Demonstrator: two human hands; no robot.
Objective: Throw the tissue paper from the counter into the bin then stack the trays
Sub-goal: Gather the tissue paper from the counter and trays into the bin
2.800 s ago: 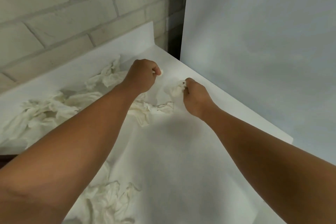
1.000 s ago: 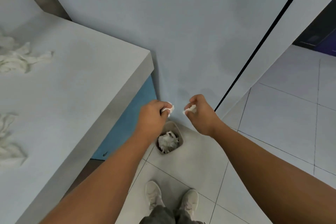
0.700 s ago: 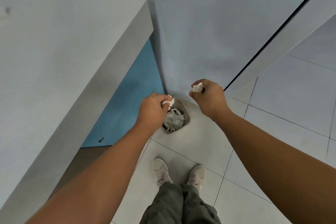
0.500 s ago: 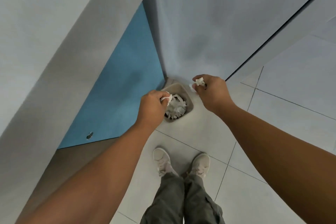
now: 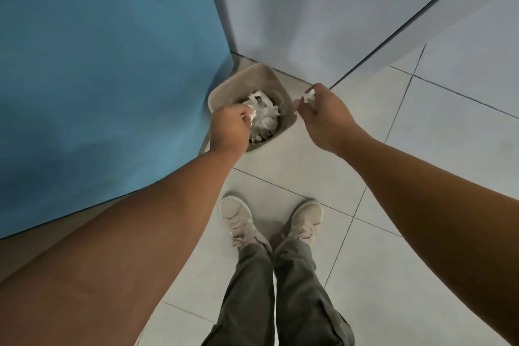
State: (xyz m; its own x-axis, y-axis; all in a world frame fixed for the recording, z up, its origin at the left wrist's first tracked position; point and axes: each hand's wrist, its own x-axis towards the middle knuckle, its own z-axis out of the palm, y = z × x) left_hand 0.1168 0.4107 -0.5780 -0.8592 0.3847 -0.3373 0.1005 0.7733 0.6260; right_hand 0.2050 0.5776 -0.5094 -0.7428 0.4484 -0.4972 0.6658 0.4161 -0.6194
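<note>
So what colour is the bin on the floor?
The bin is beige, a light tan. The head view shows it best.

The left hand (image 5: 229,132) hides the near rim of the bin (image 5: 247,78) and most of its tissue scrap (image 5: 253,115).

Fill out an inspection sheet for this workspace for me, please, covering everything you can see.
Surface: pale tiled floor; counter not in view.
Job's things: beige bin in the corner, holding crumpled tissue; trays not in view.
Clutter: nothing seen.
Hands: left hand pinches a tissue scrap over the bin; right hand pinches a second scrap by the bin's right rim.
Cables: nothing seen.
Surroundings: blue panel, grey wall, the person's shoes.
</note>
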